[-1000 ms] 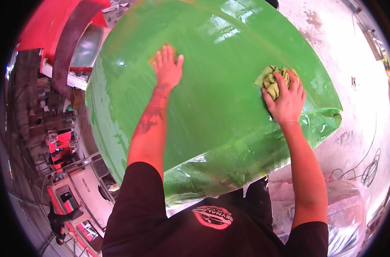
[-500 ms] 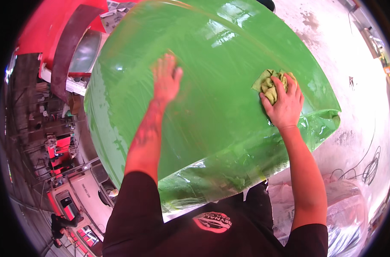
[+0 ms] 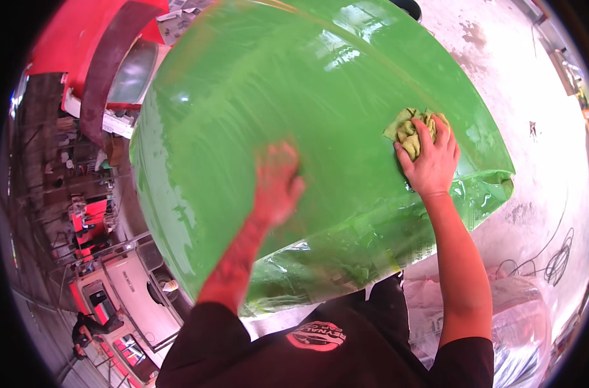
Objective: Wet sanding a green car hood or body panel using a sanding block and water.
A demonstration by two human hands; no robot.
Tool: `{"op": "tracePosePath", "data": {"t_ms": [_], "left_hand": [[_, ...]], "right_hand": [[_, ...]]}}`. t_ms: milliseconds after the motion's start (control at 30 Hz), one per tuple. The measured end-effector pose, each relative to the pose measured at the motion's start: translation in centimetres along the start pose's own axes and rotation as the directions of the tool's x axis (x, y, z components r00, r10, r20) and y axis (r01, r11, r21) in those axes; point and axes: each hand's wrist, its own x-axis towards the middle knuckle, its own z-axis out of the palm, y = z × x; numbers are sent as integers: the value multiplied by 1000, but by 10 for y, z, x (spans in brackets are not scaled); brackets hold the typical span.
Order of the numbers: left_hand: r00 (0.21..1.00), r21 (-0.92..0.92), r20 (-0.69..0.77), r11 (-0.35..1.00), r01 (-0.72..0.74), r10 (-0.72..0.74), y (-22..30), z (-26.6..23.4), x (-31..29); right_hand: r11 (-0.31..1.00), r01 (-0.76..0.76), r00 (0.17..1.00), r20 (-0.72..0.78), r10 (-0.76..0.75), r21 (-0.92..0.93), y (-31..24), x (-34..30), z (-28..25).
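A large glossy green car body panel (image 3: pixel 229 149), apparently a hood, spreads out in front of me. My left hand (image 3: pixel 278 184) is over its middle, palm down, with nothing seen in it. The fingers are blurred by motion but look loosely extended, the thumb apart. To the right, my right hand (image 3: pixel 433 165) rests on the panel with its fingers curled over a crumpled yellow-green cloth (image 3: pixel 407 139). Along the panel's near edge the surface bends down and looks wet and shiny.
Clear plastic sheeting (image 3: pixel 514 317) covers something at the lower right. A dark cable (image 3: pixel 556 258) lies coiled on the pale floor. At the upper left stand red and dark body parts (image 3: pixel 113 64). A light vehicle body (image 3: pixel 136 291) and another person (image 3: pixel 84 333) are at the lower left.
My left hand has swept toward me and slightly right across the panel. My right hand and the cloth have hardly moved.
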Motion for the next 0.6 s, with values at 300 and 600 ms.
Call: {"op": "tracePosePath", "data": {"t_ms": [300,600], "left_hand": [[922,189,-388,978,88,-8,12,34,47],[987,-69,142,996,-64,73,145,19,-78]], "right_hand": [[994,12,998,57,-6,-113,-19,11,-2],[885,433,847,261,-464,169,-118,28,25]]}}
